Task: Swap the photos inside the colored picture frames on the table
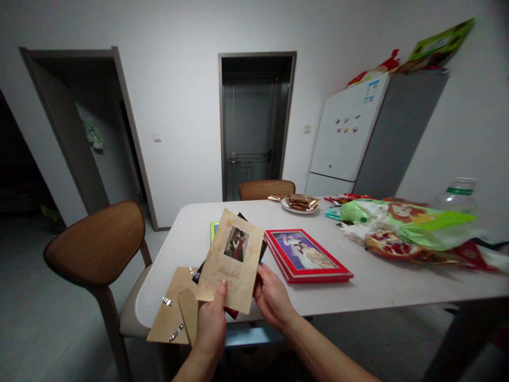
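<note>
My left hand [211,323] grips the lower edge of an aged beige card [228,276], thumb flat on its front. The card bears a small picture of figures and some script lettering. Dark cards [263,250] peek out behind it, partly hidden. At the right edge of these cards my right hand [273,297] has its fingers curled, their tips partly covered. Under and left of the left hand lies a brown frame backing board [169,313] with metal clips. Right of the cards rests a stack of red picture frames [308,254], a group photo in the top one.
A plate of wrapped snacks [300,203] stands at the table's [382,289] far side. On the right are a green plastic bag [425,220], a cut pomegranate [392,245] and a clear bottle [455,199]. Wooden chairs [99,244] stand left and behind.
</note>
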`<state>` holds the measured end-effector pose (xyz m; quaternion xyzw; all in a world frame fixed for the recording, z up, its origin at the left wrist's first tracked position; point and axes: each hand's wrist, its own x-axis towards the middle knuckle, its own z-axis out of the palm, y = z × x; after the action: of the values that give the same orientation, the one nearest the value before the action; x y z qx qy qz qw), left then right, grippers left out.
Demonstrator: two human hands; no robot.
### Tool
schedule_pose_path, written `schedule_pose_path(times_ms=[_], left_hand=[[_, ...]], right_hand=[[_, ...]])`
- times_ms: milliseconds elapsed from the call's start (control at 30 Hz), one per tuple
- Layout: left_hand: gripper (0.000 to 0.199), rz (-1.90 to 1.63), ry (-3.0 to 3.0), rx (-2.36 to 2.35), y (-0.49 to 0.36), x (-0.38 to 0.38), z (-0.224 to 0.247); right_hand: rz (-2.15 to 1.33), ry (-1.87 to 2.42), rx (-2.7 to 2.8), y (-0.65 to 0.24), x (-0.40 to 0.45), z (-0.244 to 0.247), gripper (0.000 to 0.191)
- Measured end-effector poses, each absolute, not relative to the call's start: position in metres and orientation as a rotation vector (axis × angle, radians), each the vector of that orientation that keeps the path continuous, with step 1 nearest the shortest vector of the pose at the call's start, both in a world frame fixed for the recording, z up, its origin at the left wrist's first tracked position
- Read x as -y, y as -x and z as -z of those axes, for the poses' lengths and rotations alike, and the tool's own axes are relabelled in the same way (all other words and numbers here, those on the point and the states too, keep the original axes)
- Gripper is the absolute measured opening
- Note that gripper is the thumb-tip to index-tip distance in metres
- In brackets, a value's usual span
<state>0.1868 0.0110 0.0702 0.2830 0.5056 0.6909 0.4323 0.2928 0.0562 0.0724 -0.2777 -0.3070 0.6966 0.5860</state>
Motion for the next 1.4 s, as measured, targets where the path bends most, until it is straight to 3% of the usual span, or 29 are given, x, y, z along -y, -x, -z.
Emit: schedule_pose_path(times_ms=[167,300,433,533,733,867,1133,1400], left_hand=[[0.032,-1.752,-0.468,-0.968,-0.206,-0.016,-0.062],[0.036,-1.609,-0.672,-0.986,-0.205,-0.014,-0.051],[0.055,-1.508,-0.988,-1.117,-0.182,-0.014,-0.048],[0.055,-1.429,-1.305,-1.439,-0.162,-0.011,-0.053],[0.053,-0.813,-1.909,-1.773,-0.153,0.002,-0.053],[0.055,-0.605,-2.058,-1.832,-0.158,0.005,-0.05],[0.056,-0.573,-2.108,-1.788,-0.156,0.004,-0.048],[0.056,-0.538,-2.096,-1.796,-0.158,0.003,-0.049]], right_hand=[[-1.63,0.613,0.658,-0.309,-0.06,-0.076,0.036],[-1.522,0.715,0.78,-0.308,-0.063,-0.068,0.041],[-1.524,0.896,0.923,-0.322,-0.075,-0.07,0.045],[-1.431,1.065,1.079,-0.339,-0.084,-0.07,0.048],[-1.355,1.3,1.36,-0.345,-0.095,-0.053,0.047],[-1.192,1.394,1.563,-0.335,-0.099,-0.047,0.046],[-0.537,1.587,2.036,-0.33,-0.105,-0.052,0.033],[-0.518,1.677,2.106,-0.338,-0.105,-0.053,0.031]])
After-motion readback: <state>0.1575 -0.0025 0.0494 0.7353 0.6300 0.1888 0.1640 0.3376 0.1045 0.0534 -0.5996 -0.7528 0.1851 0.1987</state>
